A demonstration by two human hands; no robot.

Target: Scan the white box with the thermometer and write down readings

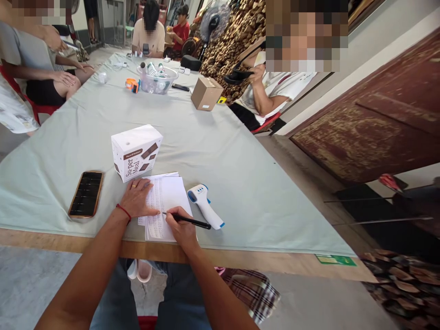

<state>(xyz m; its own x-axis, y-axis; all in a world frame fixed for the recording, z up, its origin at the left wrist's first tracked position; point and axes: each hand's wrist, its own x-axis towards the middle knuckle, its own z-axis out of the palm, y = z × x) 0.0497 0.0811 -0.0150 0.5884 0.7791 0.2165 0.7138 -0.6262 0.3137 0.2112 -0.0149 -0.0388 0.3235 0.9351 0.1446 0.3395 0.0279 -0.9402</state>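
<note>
Fingers wrapped round a black pen (195, 222), my right hand (182, 229) rests on the lower right of a white sheet of paper (173, 192). The pen's tip touches the sheet near columns of small handwriting, too small to read. My left hand (138, 199) lies flat with fingers spread over the left side of the sheet. More paper shows beneath it. Just beyond that hand stands a white "Super Meal" box (136, 151). A white and blue infrared thermometer (206, 206) lies right of the paper. To the left is a phone (86, 195) in a brown case.
Farther along the cloth-covered table (240, 183) are a clear basin (158, 82) of bottles, an orange tape measure (132, 85), a cardboard box (206, 94) and a dark phone (180, 87). People sit along both sides and at the far end. A fan (213, 23) stands behind.
</note>
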